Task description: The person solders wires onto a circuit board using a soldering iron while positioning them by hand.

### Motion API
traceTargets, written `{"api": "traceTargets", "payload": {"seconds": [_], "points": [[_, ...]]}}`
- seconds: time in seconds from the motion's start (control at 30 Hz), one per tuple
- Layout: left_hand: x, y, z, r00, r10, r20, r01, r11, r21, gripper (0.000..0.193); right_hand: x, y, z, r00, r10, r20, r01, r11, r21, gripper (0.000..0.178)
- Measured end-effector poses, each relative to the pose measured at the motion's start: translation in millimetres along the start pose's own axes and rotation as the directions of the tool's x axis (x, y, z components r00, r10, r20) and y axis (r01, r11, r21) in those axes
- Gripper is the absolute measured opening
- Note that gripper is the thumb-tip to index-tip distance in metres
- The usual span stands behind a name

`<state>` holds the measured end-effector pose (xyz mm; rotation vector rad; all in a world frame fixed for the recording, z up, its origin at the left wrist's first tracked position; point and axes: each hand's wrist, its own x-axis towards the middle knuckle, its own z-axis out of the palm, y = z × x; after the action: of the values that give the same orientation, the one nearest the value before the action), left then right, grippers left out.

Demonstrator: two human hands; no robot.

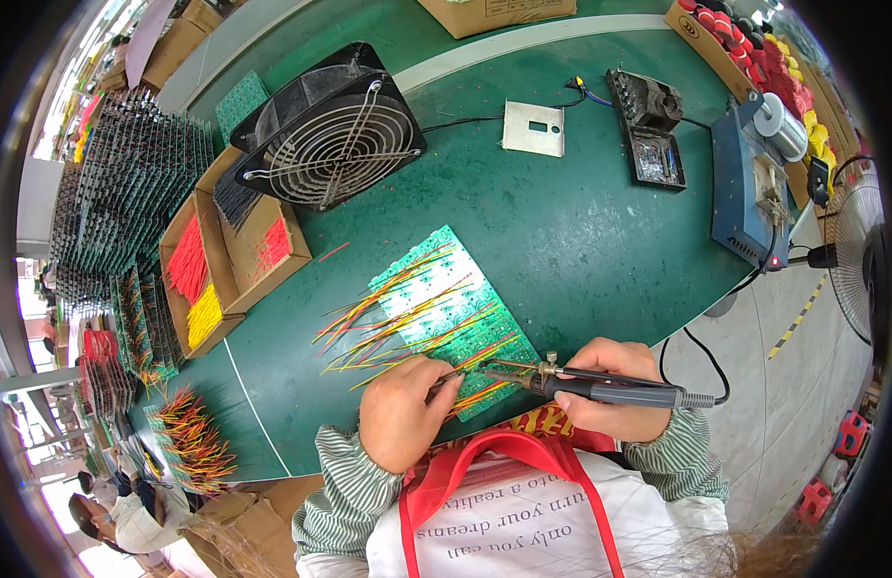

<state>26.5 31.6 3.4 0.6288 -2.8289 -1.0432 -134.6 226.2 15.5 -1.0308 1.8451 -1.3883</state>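
My right hand [614,390] is closed around a soldering iron [614,391] with a metal feed guide along its front. Its tip points left, over the near part of a green circuit board panel [504,337] lying on the bench. Rows of thin red, yellow and dark wires [388,321] stick out from the panel toward the left. My left hand [407,405] pinches a thin dark wire [444,380] at the panel's near left edge, close to the iron's tip. The fingers partly cover the wire, and its far end cannot be made out.
A cardboard box [236,275] of sorted wires and a black fan [335,135] stand at left. Stacked boards [128,183] lie beyond them, wired boards [190,443] nearer. A tool stand [648,125], metal plate [533,128] and blue solder-spool unit [745,193] occupy the far right.
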Motion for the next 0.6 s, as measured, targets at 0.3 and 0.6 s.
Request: {"api": "traceTargets", "payload": {"seconds": [0.3, 0.6], "points": [[1.4, 0.8, 1.4, 1.000, -0.008, 0.000, 0.008, 1.000, -0.021, 0.010, 3.2, -0.1, 0.2, 1.000, 0.019, 0.006, -0.019, 0.999, 0.042, 0.018], [-0.8, -1.4, -20.7, 0.977, 0.033, -0.210, 0.007, 0.983, 0.186, 0.007, -3.5, 2.9, -9.6, 0.999, -0.031, -0.038, 0.032, 0.999, 0.021, 0.018]]}}
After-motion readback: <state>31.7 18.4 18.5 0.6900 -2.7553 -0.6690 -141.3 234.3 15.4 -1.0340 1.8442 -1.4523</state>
